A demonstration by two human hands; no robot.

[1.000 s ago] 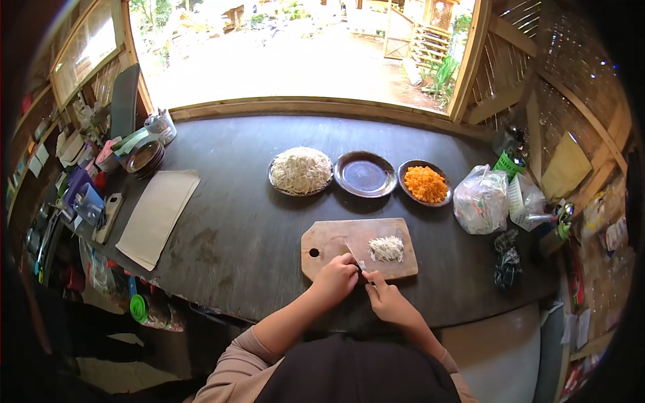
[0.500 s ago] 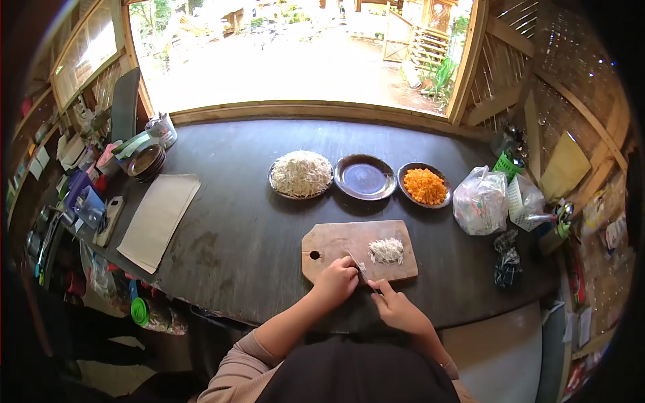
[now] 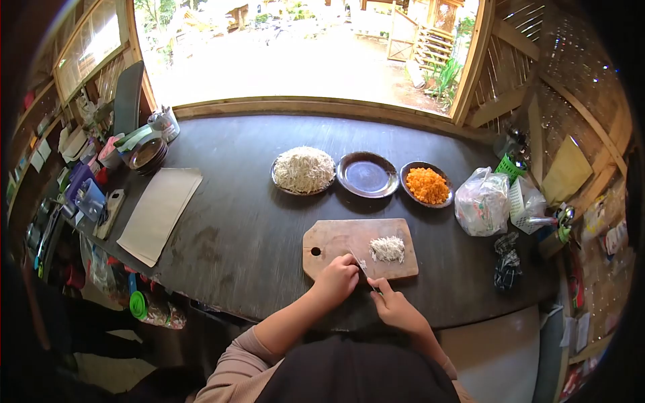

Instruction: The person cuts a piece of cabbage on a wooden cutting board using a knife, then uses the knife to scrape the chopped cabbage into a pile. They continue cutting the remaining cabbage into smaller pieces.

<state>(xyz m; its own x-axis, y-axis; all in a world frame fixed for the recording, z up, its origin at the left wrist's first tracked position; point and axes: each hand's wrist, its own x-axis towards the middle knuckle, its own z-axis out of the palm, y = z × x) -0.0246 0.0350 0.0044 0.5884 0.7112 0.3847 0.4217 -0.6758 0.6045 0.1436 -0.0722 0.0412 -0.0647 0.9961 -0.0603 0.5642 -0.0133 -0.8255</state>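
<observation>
My right hand (image 3: 398, 310) is closed round the handle of a knife (image 3: 363, 264), whose blade points up and left over the wooden cutting board (image 3: 332, 235). Curled beside the blade, my left hand (image 3: 337, 277) rests at the board's near edge; what its fingers press on is hidden. A few white bits show by the blade. On the board's right part lies a small heap of chopped white shreds (image 3: 388, 249). Beyond the board stand a plate heaped with long white shreds (image 3: 303, 170), a bare dark plate (image 3: 367, 176) and a plate of orange pieces (image 3: 427, 186).
Filled clear plastic bags (image 3: 482, 203) and a dark crumpled bag (image 3: 507, 262) lie to the right, near a white basket (image 3: 521, 205). Paper sheets (image 3: 160, 215) lie on the left, with stacked dark bowls (image 3: 148, 156) behind. A window opening (image 3: 302, 60) is ahead.
The knife blade shows a little more clearly beside my left fingers. Both hands stay in nearly the same place. The view has shifted slightly.
</observation>
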